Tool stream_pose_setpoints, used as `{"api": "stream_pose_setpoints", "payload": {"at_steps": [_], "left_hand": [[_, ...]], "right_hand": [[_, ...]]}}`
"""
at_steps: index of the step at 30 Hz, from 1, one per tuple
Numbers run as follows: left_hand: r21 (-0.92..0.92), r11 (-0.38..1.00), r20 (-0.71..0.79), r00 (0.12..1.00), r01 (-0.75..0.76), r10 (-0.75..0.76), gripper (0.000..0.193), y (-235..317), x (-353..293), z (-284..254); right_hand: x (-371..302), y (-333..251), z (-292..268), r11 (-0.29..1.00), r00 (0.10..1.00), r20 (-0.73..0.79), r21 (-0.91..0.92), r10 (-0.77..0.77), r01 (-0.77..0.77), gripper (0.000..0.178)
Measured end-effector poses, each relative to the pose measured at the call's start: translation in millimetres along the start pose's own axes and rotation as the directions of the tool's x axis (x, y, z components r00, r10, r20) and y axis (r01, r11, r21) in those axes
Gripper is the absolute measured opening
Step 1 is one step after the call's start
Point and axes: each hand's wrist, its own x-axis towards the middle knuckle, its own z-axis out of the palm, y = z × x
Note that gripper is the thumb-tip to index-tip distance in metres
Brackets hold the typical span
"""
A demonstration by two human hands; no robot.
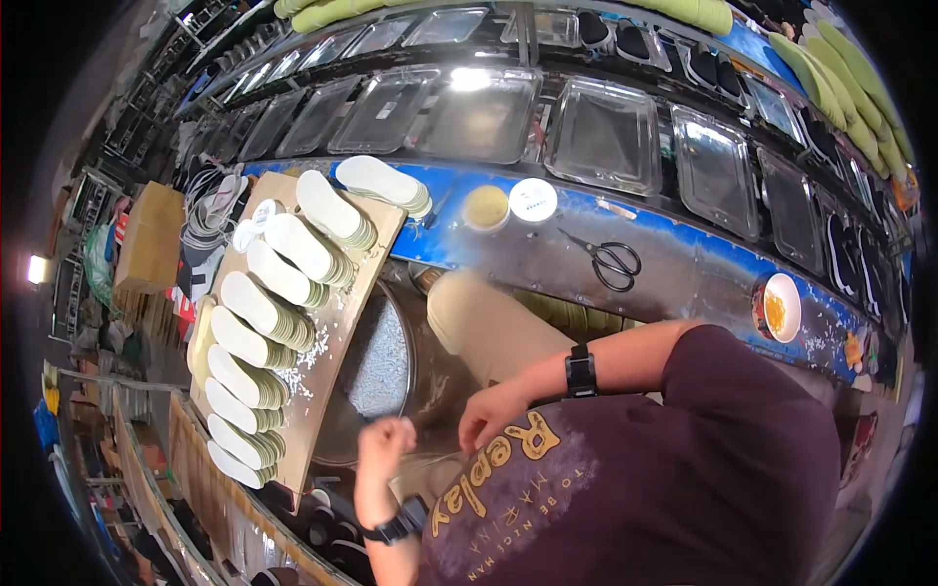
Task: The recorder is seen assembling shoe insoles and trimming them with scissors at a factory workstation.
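My left hand [384, 444] is held up near the rim of a round basin [411, 376], slightly smeared, with its fingers curled closed. Whether something small sits in it I cannot make out. In front of my shirt is my right hand [493, 415], fingers bent downward and their tips partly hidden. A dark band circles each wrist. Small white pieces [376, 366] fill the basin beside my tan-trousered knee [469, 308]. Left of it, a tilted board [337, 391] carries several fanned stacks of white-topped insoles [256, 305], with white scraps scattered along the board.
Black-handled scissors [616, 266], a white round lid [533, 200] and a tan round tub [486, 207] lie on the blue-edged bench [674, 278]. A bowl [780, 308] stands farther right. Racks behind hold clear trays [604, 137] and dark shoes [635, 41]. A cardboard box [151, 237] is left.
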Motion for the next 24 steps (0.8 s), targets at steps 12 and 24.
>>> {"api": "stream_pose_setpoints", "payload": {"at_steps": [12, 24], "left_hand": [[-0.361, 0.800, 0.221, 0.877, 0.480, -0.426, 0.023, 18.7, -157.8, 75.3], [-0.394, 0.788, 0.217, 0.881, 0.474, -0.421, 0.026, 2.2, -158.1, 77.5]], "right_hand": [[-182.7, 36.0, -8.4, 0.271, 0.542, -0.403, -0.558, 0.738, -0.784, 0.028], [-252.8, -7.5, 104.5, 0.539, 0.549, -0.016, 0.222, 0.836, -0.813, 0.037]]}}
